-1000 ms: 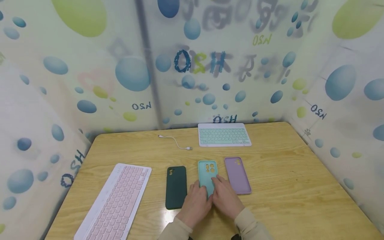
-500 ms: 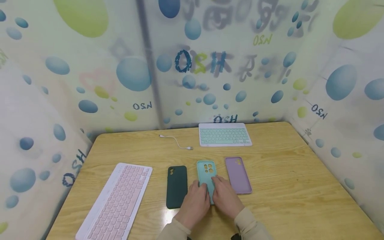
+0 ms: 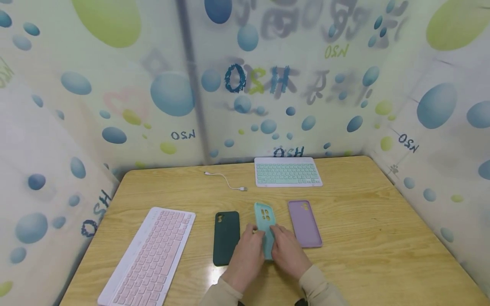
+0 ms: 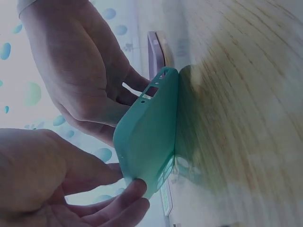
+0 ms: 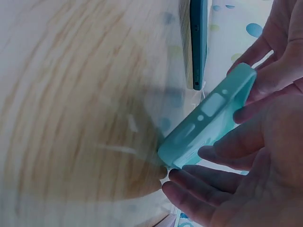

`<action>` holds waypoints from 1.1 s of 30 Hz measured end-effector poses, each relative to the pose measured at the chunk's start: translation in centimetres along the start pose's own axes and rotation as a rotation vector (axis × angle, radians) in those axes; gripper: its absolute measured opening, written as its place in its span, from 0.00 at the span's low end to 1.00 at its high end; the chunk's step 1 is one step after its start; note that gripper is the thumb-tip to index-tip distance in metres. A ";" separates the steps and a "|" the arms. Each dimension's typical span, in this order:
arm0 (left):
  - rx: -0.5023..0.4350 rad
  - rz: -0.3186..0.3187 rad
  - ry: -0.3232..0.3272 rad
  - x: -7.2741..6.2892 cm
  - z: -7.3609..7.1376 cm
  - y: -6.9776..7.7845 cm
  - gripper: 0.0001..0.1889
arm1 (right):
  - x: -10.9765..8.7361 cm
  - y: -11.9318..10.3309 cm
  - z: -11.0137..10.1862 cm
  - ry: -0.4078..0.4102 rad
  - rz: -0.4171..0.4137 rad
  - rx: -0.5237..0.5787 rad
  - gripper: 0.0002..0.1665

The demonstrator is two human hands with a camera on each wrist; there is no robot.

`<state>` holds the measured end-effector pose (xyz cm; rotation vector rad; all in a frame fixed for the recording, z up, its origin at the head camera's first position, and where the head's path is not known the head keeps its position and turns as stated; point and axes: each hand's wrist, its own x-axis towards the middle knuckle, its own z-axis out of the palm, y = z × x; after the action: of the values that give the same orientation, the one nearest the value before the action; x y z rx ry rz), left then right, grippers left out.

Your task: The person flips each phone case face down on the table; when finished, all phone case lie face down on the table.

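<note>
In the head view, a light teal phone case (image 3: pixel 269 226) is between the two hands, its hollow side up and its camera cutouts at the far end. My left hand (image 3: pixel 246 255) pinches its left long edge, thumb on one side and fingers on the other. That side is tipped up off the wood, as the left wrist view shows of the case (image 4: pixel 149 139). My right hand (image 5: pixel 246 175) loosely holds the lower, right edge, its thumb over the inside and fingertips at the outer rim, close to the tabletop.
Left of the hands lies a dark green phone case (image 3: pixel 226 240); to the right, a purple one (image 3: pixel 305 225). A pink-keyed keyboard (image 3: pixel 153 255) is at the left. Farther back are a white USB cable (image 3: pixel 226 180) and a mint-keyed keyboard (image 3: pixel 288 173) on the wooden table (image 3: pixel 375 238).
The teal case lay nearly flat and is now tilted, its left side raised. My left hand has shifted up slightly along its edge; my right hand stays about where it was.
</note>
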<state>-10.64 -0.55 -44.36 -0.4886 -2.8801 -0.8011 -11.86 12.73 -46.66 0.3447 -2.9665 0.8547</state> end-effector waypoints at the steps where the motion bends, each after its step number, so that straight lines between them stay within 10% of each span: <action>1: -0.006 0.005 0.007 0.0 0.0 0.0 0.11 | 0.0 0.0 0.0 0.008 -0.008 0.001 0.23; 33: -0.155 -0.009 0.065 0.0 -0.6 0.3 0.11 | 0.4 0.1 0.0 -0.041 -0.062 0.084 0.11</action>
<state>-10.55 -0.59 -43.67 -0.4569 -2.7755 -1.0273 -12.24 12.70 -46.67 0.4598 -2.9451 0.9794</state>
